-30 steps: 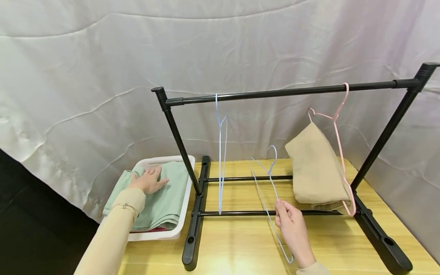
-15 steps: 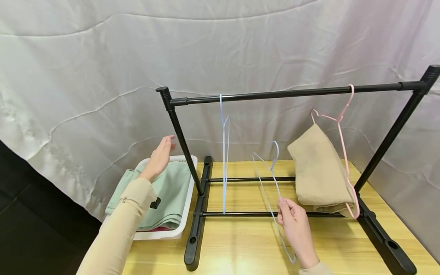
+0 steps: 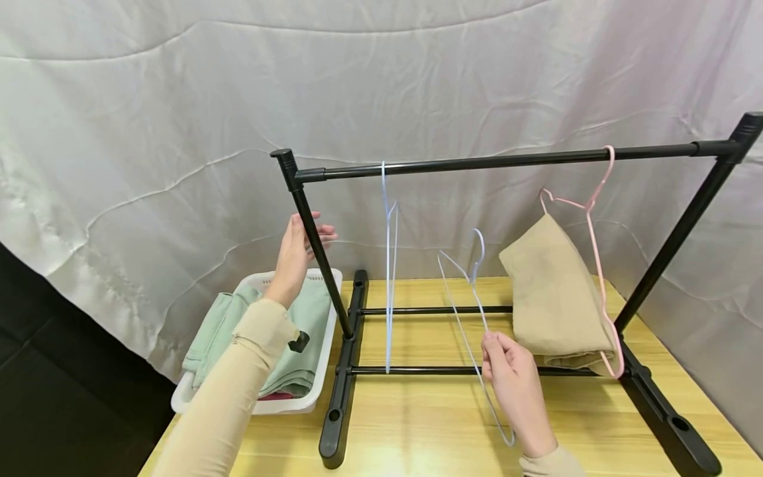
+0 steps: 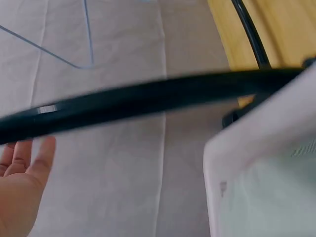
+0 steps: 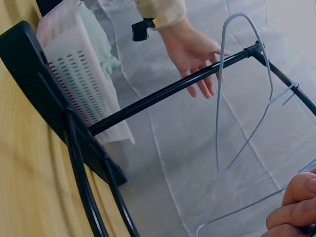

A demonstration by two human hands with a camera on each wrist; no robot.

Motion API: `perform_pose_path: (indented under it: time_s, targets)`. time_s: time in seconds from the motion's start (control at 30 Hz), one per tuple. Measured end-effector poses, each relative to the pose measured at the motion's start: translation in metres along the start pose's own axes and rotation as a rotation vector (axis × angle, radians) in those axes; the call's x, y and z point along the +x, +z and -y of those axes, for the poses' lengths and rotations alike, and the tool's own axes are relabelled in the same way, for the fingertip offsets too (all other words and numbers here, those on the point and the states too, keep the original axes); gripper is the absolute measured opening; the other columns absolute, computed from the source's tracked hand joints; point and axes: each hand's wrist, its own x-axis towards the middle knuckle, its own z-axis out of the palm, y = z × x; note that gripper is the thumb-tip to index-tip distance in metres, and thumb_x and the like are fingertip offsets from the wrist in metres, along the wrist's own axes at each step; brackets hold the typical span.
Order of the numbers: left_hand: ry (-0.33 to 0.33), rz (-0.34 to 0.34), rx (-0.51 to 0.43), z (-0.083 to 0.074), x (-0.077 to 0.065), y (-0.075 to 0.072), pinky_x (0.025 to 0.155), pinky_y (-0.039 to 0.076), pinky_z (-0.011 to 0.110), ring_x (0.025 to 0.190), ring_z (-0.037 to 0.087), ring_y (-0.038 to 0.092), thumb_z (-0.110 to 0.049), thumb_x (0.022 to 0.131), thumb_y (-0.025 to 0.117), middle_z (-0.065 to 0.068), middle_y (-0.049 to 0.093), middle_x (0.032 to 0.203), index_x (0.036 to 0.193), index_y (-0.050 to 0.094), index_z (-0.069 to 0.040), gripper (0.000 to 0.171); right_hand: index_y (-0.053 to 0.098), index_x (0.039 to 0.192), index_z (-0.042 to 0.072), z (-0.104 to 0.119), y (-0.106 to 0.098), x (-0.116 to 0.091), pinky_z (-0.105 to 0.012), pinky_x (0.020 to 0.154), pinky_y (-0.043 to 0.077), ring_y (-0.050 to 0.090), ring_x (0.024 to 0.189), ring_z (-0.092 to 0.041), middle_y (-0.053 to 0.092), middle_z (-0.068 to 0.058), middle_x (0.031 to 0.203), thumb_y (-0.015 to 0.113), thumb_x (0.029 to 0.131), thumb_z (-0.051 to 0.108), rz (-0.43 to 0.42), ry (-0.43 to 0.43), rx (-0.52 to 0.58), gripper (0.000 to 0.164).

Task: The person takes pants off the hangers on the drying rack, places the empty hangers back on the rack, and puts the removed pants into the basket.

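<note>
In the head view my left hand (image 3: 292, 255) is raised above the back of a white basket (image 3: 330, 338), its fingers extended behind the left upright of a black rack (image 3: 495, 161). It holds nothing. Folded pale green cloth (image 3: 216, 324) lies in the basket, partly hidden by my left forearm. My right hand (image 3: 514, 387) pinches one side of a light blue wire hanger (image 3: 473, 278) between thumb and fingers, in front of the rack. The hanger is tilted, hook upward. In the right wrist view my right hand (image 5: 296, 207) shows only at the lower corner.
Another blue hanger (image 3: 389, 278) hangs on the rack's top bar. On the right a pink hanger (image 3: 590, 205) carries folded beige cloth (image 3: 551, 291). The rack's feet stand on a wooden table (image 3: 405, 430), with a grey-white curtain (image 3: 453, 86) behind.
My left hand has lifted off the green cloth and moved up and right, to behind the rack's left upright. My right hand has raised the blue hanger slightly.
</note>
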Motion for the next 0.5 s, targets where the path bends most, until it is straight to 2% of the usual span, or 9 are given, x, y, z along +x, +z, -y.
perform_pose_path:
  time_s: [0.1, 0.2, 0.27, 0.33, 0.4, 0.5]
  targets:
    - [0.036, -0.026, -0.068, 0.001, -0.001, 0.010, 0.099, 0.063, 0.039, 0.098, 0.018, 0.076, -0.066, 0.111, 0.021, 0.010, 0.073, 0.114, 0.139, 0.052, -0.020, 0.062, 0.053, 0.080, -0.002, 0.005, 0.000, 0.002, -0.025, 0.046, 0.034, 0.036, 0.050, -0.003, 0.039, 0.006, 0.059, 0.047, 0.117, 0.018, 0.001, -0.004, 0.010, 0.042]
    - [0.055, -0.089, -0.124, 0.006, 0.000, 0.022, 0.075, 0.063, 0.028, 0.071, 0.015, 0.069, -0.065, 0.111, 0.025, 0.001, 0.069, 0.087, 0.123, 0.056, -0.019, 0.057, 0.053, 0.081, -0.001, 0.008, 0.000, 0.004, -0.025, 0.046, 0.033, 0.036, 0.050, -0.003, 0.039, 0.006, 0.059, 0.046, 0.117, 0.019, 0.000, 0.000, 0.001, 0.042]
    - [0.064, -0.128, -0.152, 0.011, 0.001, 0.028, 0.060, 0.053, 0.024, 0.057, 0.013, 0.057, -0.065, 0.111, 0.027, -0.003, 0.058, 0.072, 0.111, 0.055, -0.018, 0.055, 0.053, 0.081, -0.001, 0.010, -0.001, 0.006, -0.026, 0.046, 0.033, 0.037, 0.050, -0.003, 0.040, 0.006, 0.059, 0.047, 0.117, 0.021, -0.002, 0.004, -0.006, 0.042]
    - [0.070, -0.173, -0.168, 0.015, 0.003, 0.033, 0.050, 0.038, 0.022, 0.050, 0.011, 0.041, -0.065, 0.111, 0.028, -0.005, 0.045, 0.064, 0.100, 0.051, -0.017, 0.054, 0.052, 0.081, -0.001, 0.012, -0.002, 0.007, -0.025, 0.046, 0.033, 0.036, 0.051, -0.003, 0.040, 0.006, 0.059, 0.047, 0.117, 0.023, -0.001, 0.007, -0.015, 0.043]
    - [0.083, -0.200, -0.175, 0.017, 0.004, 0.035, 0.048, 0.028, 0.023, 0.048, 0.010, 0.031, -0.066, 0.110, 0.029, -0.006, 0.036, 0.062, 0.094, 0.047, -0.018, 0.054, 0.052, 0.082, -0.002, 0.014, -0.002, 0.008, -0.026, 0.046, 0.033, 0.036, 0.051, -0.004, 0.039, 0.005, 0.059, 0.046, 0.117, 0.024, -0.002, -0.001, -0.019, 0.045]
    - [0.119, -0.223, -0.151, 0.020, 0.006, 0.038, 0.046, 0.024, 0.022, 0.047, 0.009, 0.028, -0.067, 0.110, 0.028, -0.007, 0.034, 0.061, 0.090, 0.044, -0.020, 0.053, 0.050, 0.083, -0.002, 0.019, -0.003, 0.011, -0.028, 0.047, 0.033, 0.035, 0.051, -0.006, 0.038, 0.004, 0.060, 0.046, 0.117, 0.028, 0.006, -0.011, -0.017, 0.046]
